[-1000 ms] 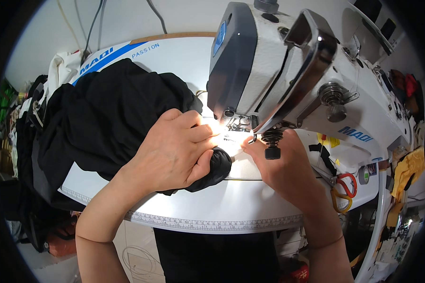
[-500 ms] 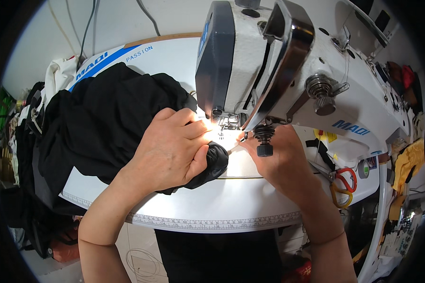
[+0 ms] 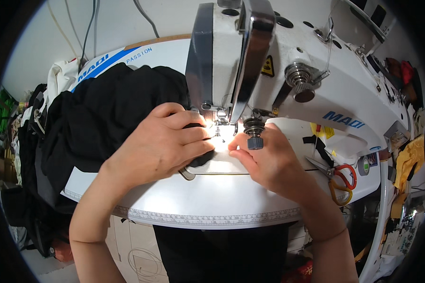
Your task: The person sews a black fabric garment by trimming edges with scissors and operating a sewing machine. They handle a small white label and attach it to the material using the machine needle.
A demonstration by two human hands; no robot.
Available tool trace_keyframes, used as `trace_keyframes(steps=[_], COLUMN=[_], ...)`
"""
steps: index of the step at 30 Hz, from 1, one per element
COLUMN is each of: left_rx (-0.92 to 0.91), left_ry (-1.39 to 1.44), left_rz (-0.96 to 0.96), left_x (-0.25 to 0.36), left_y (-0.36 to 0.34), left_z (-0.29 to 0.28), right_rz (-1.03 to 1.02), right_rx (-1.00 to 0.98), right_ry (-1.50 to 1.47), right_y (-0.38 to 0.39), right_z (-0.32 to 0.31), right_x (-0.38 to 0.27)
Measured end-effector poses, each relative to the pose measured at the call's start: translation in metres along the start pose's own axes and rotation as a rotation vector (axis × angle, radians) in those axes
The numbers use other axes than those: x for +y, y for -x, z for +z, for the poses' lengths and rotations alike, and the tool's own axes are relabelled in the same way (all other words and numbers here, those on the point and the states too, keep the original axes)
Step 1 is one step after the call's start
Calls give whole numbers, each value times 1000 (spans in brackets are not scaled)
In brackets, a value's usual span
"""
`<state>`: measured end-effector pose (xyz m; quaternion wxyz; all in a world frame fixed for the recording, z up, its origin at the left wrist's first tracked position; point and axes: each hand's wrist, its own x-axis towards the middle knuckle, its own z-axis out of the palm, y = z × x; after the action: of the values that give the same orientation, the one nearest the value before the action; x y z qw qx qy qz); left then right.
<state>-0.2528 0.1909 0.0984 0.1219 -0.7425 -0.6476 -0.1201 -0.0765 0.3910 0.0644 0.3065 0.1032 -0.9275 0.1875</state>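
Observation:
A bunched piece of black fabric [image 3: 113, 104] lies on the left of the sewing machine's bed and reaches up to the presser foot [image 3: 218, 131]. My left hand [image 3: 160, 144] is closed on the fabric's edge, fingertips just left of the needle area and thumb hidden beneath. To the right of the foot, my right hand [image 3: 276, 162] has its thumb and forefinger brought close in a pinch. Glare from the lamp and the machine's thread tension knob [image 3: 254, 132] hide whatever lies between those fingertips.
The white sewing machine [image 3: 278, 42] arches over both hands. Scissors [image 3: 341, 183] with red and yellow handles lie on the right of the table, beside a dark strip [image 3: 319, 148]. A printed ruler [image 3: 208, 219] runs along the front edge. Yellow cloth [image 3: 408, 162] hangs at far right.
My left hand has turned flatter and its thumb has slipped out of sight. The fabric roll under it has drawn back from the front. My right hand's pinch shows more plainly; the view has shifted slightly.

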Motion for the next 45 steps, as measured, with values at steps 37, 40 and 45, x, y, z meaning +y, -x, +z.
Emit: trace_keyframes(steps=[37,40,45], left_rx=[206,263,239], left_ry=[125,171,72], left_rz=[-246,-231,-123], left_x=[30,30,25], left_y=[2,1,2], left_z=[37,39,43], right_rz=[83,30,3], right_rx=[10,28,65], right_ry=[-16,93,126], right_y=[-2,-2,-2], right_z=[11,10,10], right_x=[23,20,21])
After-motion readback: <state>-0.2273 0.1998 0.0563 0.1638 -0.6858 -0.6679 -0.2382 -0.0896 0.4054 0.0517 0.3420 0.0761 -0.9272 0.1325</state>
